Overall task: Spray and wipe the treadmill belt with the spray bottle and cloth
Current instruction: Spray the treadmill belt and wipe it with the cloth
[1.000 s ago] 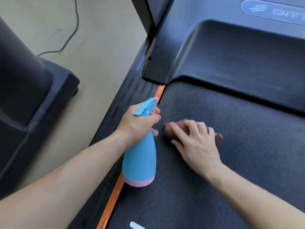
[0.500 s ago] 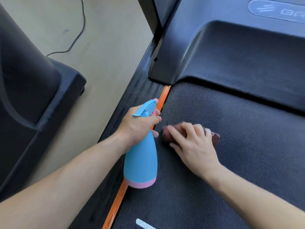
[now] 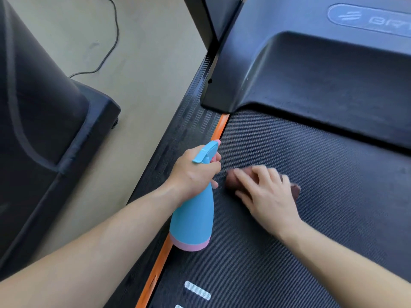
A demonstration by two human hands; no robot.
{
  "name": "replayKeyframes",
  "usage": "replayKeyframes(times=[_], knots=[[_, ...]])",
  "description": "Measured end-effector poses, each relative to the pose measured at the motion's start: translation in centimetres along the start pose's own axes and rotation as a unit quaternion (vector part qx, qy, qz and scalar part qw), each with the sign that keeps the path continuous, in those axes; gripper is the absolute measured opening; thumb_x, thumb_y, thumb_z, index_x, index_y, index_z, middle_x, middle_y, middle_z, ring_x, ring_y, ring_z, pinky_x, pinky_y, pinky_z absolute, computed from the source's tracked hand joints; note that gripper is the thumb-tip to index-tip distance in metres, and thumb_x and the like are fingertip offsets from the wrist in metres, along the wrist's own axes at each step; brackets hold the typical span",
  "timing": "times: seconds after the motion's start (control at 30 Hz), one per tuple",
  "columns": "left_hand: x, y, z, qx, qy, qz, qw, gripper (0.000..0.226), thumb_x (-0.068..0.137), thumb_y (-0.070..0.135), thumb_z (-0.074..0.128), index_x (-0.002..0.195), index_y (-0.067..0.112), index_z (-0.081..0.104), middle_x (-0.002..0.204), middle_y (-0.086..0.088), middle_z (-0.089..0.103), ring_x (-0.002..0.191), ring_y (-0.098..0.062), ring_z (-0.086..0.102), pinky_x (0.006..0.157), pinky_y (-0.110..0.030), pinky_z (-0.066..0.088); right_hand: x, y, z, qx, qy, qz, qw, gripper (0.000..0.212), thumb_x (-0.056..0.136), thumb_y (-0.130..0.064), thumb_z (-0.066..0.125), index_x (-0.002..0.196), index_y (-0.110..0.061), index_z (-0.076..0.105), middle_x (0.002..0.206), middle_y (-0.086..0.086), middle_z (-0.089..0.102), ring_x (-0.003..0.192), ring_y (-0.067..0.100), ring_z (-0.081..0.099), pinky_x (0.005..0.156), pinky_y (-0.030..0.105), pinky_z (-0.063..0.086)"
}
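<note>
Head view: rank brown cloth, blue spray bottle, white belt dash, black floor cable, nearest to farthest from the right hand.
1. Brown cloth, under right hand.
2. Blue spray bottle, just left.
3. White belt dash, lower left.
4. Black floor cable, far upper left.

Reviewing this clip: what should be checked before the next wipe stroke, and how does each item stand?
1. Left hand grips the spray bottle at its neck: ok.
2. Right hand lies flat on the cloth: ok.
3. Cloth touches the belt: ok.
4. Belt wet with spray: cannot tell.
5. Bottle off the cloth's path, over the orange strip: ok.
</note>
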State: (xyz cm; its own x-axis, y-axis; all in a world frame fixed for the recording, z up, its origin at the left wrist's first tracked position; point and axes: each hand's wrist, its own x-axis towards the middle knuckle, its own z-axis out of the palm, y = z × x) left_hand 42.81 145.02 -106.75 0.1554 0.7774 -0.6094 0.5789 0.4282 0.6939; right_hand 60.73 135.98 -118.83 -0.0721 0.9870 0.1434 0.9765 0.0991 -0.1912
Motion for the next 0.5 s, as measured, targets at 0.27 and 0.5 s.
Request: replayKeyframes(times=[0.27,0.5], knots=[[-1.5,-1.9,1.9,0.061,0.026,-0.014,0.998,0.020,0.099,0.022,0.062,0.117,0.028,0.069,0.106,0.005,0.074,0.063,-0.013,0.078,0.083,-0.034,0.060,-4.5,1.4,-1.4,-0.011,-0.027,0.039,0.999,0.048,0.092,-0.051,0.061,0.136,-0.033,0.059,0.123,0.008,0.055,0.099,0.034,0.054,0.075,0.048,0.045],[-2.4,-1.3,2.6,0.120,0.054,-0.031,0.991,0.007,0.094,0.025,0.063,0.089,0.021,0.061,0.085,0.005,0.072,0.061,-0.010,0.077,0.063,-0.024,0.047,-4.2,1.7,-2.5,0.009,-0.033,0.131,0.991,0.053,0.087,-0.053,0.065,0.136,-0.033,0.059,0.122,0.008,0.054,0.100,0.033,0.054,0.078,0.050,0.047]])
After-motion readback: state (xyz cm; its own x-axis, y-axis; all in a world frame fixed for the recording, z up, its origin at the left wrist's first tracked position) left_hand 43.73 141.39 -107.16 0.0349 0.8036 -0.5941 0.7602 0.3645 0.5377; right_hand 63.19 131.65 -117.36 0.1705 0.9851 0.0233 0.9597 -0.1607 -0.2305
